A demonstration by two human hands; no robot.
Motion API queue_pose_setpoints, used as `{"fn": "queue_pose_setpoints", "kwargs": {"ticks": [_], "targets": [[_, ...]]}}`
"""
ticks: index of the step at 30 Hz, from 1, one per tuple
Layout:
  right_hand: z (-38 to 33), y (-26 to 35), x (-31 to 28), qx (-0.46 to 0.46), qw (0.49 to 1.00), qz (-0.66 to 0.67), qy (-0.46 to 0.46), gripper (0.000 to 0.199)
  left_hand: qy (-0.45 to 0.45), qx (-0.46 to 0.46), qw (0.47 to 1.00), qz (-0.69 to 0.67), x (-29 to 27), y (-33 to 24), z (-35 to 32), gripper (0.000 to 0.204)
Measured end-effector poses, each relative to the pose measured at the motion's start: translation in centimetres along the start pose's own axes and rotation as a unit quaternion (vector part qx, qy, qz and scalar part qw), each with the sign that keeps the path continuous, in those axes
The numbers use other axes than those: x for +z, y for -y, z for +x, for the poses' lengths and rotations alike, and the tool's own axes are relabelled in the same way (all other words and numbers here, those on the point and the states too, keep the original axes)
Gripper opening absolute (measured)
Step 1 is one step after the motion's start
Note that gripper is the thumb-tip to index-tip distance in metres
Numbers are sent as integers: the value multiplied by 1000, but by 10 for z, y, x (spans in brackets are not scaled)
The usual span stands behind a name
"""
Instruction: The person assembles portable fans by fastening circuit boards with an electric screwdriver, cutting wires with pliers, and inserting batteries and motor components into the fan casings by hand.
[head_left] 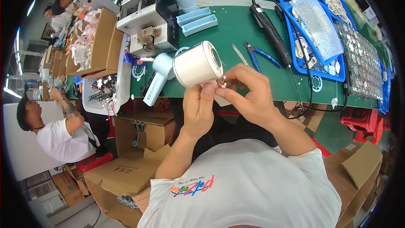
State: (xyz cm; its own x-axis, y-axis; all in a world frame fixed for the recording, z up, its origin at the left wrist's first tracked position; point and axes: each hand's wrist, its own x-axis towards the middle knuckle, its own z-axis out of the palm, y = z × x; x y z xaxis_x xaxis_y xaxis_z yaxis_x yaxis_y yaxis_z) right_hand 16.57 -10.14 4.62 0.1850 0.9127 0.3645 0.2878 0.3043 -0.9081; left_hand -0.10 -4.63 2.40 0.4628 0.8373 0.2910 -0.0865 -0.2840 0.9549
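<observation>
My left hand (199, 107) is closed round the lower part of a white handheld fan (197, 65), whose wide drum-shaped head is tilted over the table's near edge. Beside it my right hand (251, 95) pinches thin wires (221, 82), reddish with small pale ends, where they come out at the base of the drum. Part of the white handle shows below my fingers, the rest is hidden. Left of the drum lies a light blue handheld fan (162, 69). Blue-handled cutters (259, 55) and a slim metal tweezer-like tool (239, 53) lie just beyond my right hand.
A black electric screwdriver (270, 29) with a cable lies on the green table (230, 21). Blue trays (301, 65) of parts stand right, a white machine (149, 21) left. Cardboard boxes (126, 171) flank me below. A co-worker (59, 131) sits at left.
</observation>
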Motion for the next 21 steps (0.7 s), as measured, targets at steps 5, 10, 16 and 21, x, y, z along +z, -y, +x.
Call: {"fn": "queue_pose_setpoints", "kwargs": {"ticks": [5, 10, 16, 21], "targets": [[6, -2, -3, -41, 999, -7, -33, 10, 3, 9, 1000, 23, -1, -7, 0, 38], [1, -3, -8, -5, 999, -6, -41, 6, 2, -64, 994, -92, 5, -9, 0, 43], [-4, -17, -18, 18, 992, 128, 4, 5, -10, -155, 960, -233, 13, -3, -1, 48], [11, 3, -13, -104, 994, 6, -38, 8, -27, -184, 951, -246, 7, 3, -3, 49]]}}
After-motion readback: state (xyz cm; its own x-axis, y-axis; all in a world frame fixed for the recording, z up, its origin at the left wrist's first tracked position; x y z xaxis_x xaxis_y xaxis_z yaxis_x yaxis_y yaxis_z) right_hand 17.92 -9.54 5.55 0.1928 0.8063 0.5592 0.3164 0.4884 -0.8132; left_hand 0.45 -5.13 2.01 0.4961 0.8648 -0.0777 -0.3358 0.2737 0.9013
